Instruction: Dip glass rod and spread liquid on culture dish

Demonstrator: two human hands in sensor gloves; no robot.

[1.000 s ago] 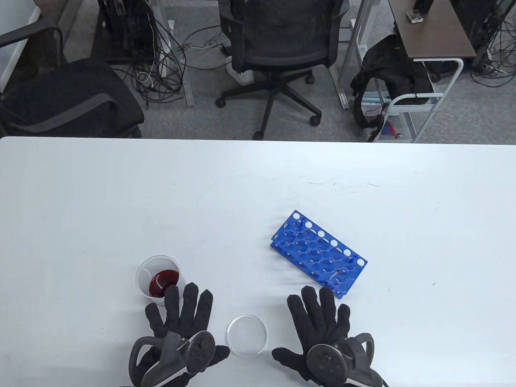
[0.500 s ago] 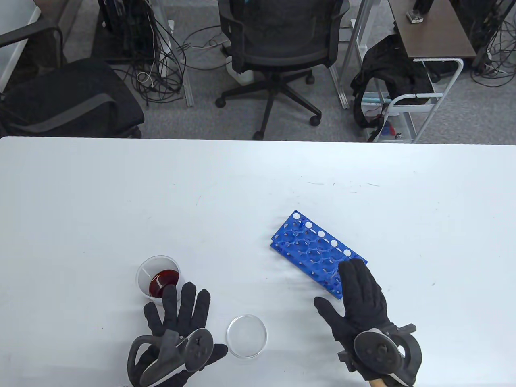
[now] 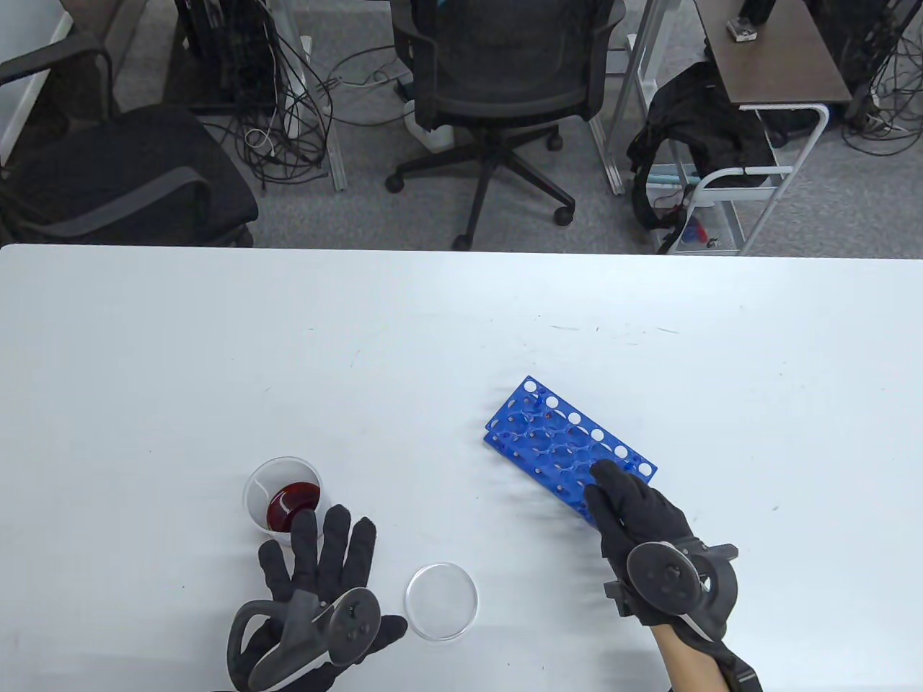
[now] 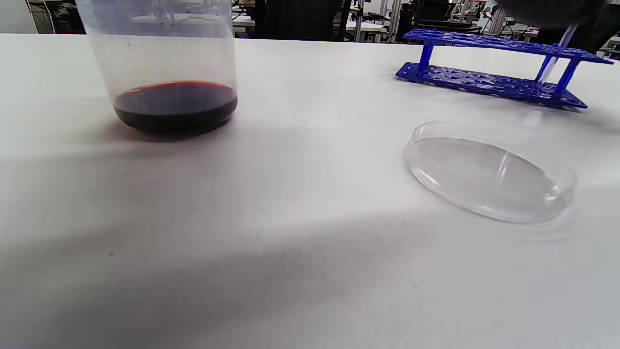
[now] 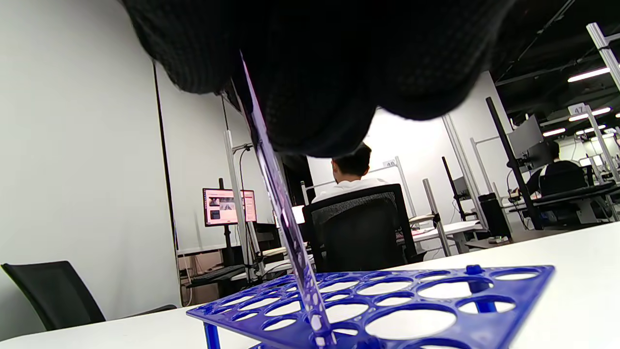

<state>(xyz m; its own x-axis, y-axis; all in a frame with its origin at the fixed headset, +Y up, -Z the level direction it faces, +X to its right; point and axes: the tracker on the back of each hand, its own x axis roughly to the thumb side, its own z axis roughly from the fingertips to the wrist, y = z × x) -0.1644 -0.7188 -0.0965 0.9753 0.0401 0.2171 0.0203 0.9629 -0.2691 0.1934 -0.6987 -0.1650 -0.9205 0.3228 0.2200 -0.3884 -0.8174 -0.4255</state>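
White table (image 3: 433,324), one beaker (image 3: 283,497), one dish (image 3: 440,600), left hand (image 3: 317,577) splayed, right hand (image 3: 638,515) gripping one rod (image 5: 286,218)

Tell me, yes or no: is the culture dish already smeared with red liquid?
No. The culture dish looks clear in the left wrist view; the red liquid sits only in the beaker.

The perforated plastic test-tube rack (image 3: 569,453) is bright blue. The clear plastic cup (image 3: 283,501) contains dark red liquid (image 4: 175,104). Both knitted gloves are black. The flat table top (image 3: 360,346) is white.
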